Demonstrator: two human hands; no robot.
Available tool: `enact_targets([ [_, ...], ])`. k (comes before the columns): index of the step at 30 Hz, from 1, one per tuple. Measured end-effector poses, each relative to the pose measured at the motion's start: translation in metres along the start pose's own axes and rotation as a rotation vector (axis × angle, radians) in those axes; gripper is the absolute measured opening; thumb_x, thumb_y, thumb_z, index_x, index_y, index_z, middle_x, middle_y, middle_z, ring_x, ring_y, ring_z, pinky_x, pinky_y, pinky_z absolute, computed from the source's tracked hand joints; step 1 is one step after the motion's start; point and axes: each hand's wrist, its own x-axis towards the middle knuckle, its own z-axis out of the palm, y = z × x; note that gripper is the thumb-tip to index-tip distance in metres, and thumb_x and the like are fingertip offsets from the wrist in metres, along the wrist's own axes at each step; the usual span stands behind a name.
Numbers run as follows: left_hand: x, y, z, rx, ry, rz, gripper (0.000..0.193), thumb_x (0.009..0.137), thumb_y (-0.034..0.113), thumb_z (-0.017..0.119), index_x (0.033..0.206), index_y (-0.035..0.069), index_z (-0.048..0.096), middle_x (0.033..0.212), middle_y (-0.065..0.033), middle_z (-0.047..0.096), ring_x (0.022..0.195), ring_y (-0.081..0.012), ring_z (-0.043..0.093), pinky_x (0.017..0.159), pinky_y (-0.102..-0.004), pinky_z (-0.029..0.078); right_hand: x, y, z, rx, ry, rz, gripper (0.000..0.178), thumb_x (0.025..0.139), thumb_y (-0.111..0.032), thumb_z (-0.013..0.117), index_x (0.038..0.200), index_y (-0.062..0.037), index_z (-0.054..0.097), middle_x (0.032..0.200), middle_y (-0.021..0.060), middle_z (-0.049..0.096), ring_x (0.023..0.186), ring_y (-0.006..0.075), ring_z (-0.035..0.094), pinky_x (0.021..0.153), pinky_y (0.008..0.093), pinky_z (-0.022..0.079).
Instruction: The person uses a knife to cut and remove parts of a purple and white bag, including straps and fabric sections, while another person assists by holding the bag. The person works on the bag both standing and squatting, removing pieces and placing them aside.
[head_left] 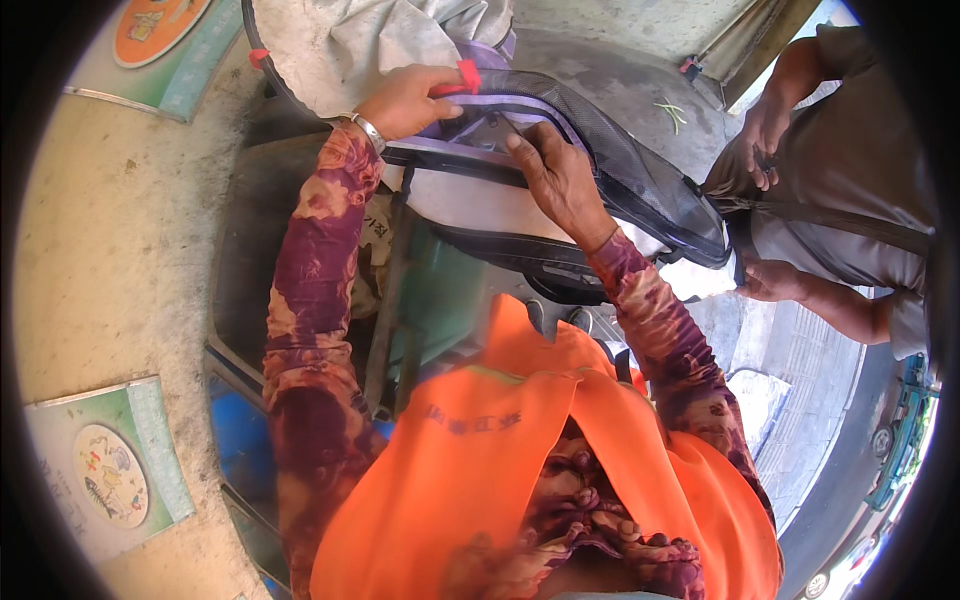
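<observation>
The mesh bag [645, 178] lay beneath the left hand [406, 102], clamped on its rim, and the right hand [565, 187], hold unclear.

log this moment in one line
left hand: at red tab | right hand: at open white-and-mesh bag | other person's lower hand: at bag's right end

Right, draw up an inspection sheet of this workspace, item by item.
Surface: grey ground, looks like concrete.
Things in hand: black, white and purple bag, partly mesh.
Clutter: green stalks lying on the ground.
Left hand: at the bag's rim beside a red tab; grip unclear.
Right hand: at the bag's purple-edged opening; grip unclear.
Cables: nothing clearly seen.
Surroundings: green container below the bag, beige wall at left, co-worker's hand at the bag's right end, green vehicle at lower right.
</observation>
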Motion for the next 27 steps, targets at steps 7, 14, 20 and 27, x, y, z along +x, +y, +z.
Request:
enact_targets([
  [7,-0.02,0.007,0.019,0.21,0.405,0.464,0.027,0.08,-0.001,0.065,0.105,0.007,0.065,0.119,-0.011,0.064,0.089,-0.0318,0.066,0.081,-0.0371,0.052,0.015,0.01,0.006,-0.072,-0.009,-0.14,0.029,0.096,-0.022,0.058,0.082,0.0028,0.063,0.065,0.025,0.06,0.064,0.0425,0.062,0.06,0.0475,0.048],
  [14,-0.025,-0.01,0.031,0.297,0.33,0.338,0.01,0.079,0.005,0.066,0.087,0.003,0.071,0.128,-0.0079,0.06,0.089,-0.0234,0.065,0.08,-0.0353,0.052,0.03,0.039,0.026,-0.069,-0.001,-0.152,0.026,0.094,-0.02,0.059,0.08,0.0022,0.063,0.065,0.0272,0.058,0.062,0.0456,0.059,0.056,0.0489,0.047],
  [20,-0.015,0.004,0.051,0.595,0.296,0.271,0.017,0.071,0.022,0.079,0.083,0.011,0.075,0.126,-0.0046,0.06,0.111,-0.0239,0.057,0.096,-0.0397,0.042,0.025,0.039,0.03,-0.007,-0.013,0.027,0.027,0.097,-0.023,0.055,0.093,0.0018,0.065,0.072,0.0272,0.058,0.07,0.045,0.06,0.064,0.0443,0.049],
  [27,-0.023,0.018,0.066,0.743,0.502,0.367,0.003,0.071,0.014,0.073,0.074,0.014,0.071,0.129,0.0031,0.058,0.124,-0.0287,0.043,0.098,-0.0495,0.032,0.013,0.038,0.037,-0.011,0.104,-0.045,0.028,0.095,-0.02,0.055,0.08,0.0023,0.062,0.064,0.0276,0.058,0.062,0.0465,0.059,0.056,0.0505,0.047],
])
